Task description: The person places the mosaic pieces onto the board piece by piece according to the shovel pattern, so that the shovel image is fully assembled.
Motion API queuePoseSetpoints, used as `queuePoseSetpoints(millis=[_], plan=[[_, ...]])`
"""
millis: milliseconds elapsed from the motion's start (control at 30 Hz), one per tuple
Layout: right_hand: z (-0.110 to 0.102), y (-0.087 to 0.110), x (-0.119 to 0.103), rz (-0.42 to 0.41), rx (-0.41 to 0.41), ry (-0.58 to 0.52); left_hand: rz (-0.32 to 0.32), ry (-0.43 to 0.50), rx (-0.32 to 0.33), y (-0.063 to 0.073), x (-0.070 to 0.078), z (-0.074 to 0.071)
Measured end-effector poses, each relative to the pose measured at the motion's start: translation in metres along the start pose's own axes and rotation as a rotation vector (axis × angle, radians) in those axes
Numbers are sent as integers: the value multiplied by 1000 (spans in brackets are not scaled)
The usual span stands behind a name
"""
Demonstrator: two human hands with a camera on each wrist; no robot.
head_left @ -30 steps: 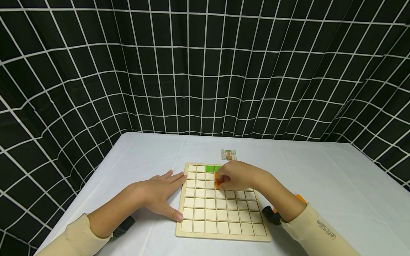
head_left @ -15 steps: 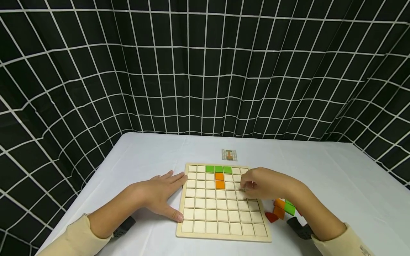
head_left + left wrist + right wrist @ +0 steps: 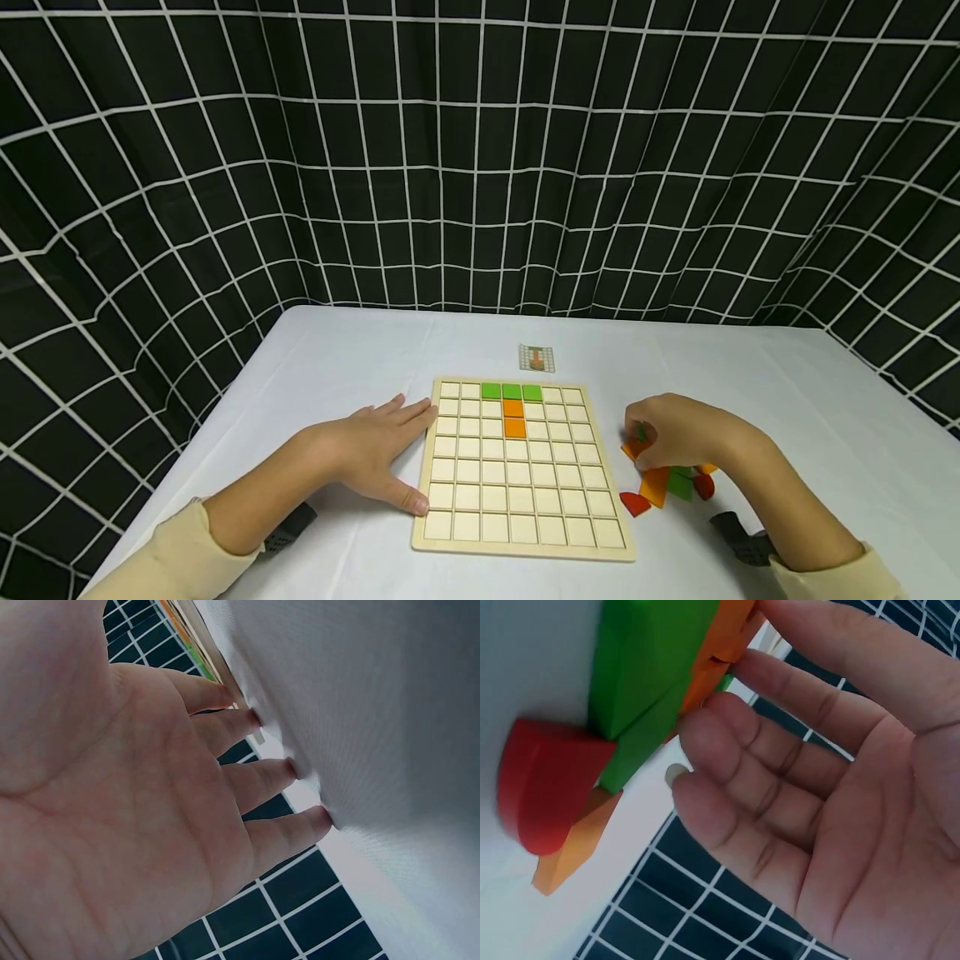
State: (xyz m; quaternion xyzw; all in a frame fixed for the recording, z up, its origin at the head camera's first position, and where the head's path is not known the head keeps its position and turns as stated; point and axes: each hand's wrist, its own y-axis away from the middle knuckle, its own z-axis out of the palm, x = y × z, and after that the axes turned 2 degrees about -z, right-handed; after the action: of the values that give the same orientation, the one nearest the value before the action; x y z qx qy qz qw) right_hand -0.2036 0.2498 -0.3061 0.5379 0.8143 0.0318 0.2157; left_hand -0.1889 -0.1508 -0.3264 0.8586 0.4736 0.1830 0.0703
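My left hand (image 3: 363, 454) lies with spread fingers at the left edge of a wooden grid board (image 3: 517, 550); the thumb and a fingertip touch its rim. In the left wrist view, its straight fingers (image 3: 259, 784) rest on the white cloth. On the board, green square tiles (image 3: 512, 392) sit in the top row, with orange square tiles (image 3: 514, 427) in a column below. My right hand (image 3: 678, 433) is over a loose pile right of the board. Its thumb and index finger pinch an orange tile (image 3: 731, 630), partly hidden by the fingers.
The pile also holds green tiles (image 3: 649, 667), a red rounded piece (image 3: 551, 784) and another red piece (image 3: 635, 503). A small pattern card (image 3: 536, 358) lies behind the board. Black gridded cloth (image 3: 480, 167) hangs round the white table (image 3: 375, 350).
My right hand has left the orange tiles on the board and moved right to the loose pile, where its fingers now meet an orange tile. My left hand stays in place.
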Motion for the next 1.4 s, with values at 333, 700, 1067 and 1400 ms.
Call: queuePoseSetpoints(millis=[333, 700, 1067, 1400], plan=[[3, -1, -3, 6, 12, 26, 3, -1, 1, 0, 1, 0], [7, -6, -5, -15, 32, 24, 0, -8, -1, 0, 0, 0], [5, -8, -10, -77, 2, -11, -7, -4, 0, 0, 0, -1], [8, -8, -10, -92, 6, -31, -8, 0, -2, 0, 0, 0]])
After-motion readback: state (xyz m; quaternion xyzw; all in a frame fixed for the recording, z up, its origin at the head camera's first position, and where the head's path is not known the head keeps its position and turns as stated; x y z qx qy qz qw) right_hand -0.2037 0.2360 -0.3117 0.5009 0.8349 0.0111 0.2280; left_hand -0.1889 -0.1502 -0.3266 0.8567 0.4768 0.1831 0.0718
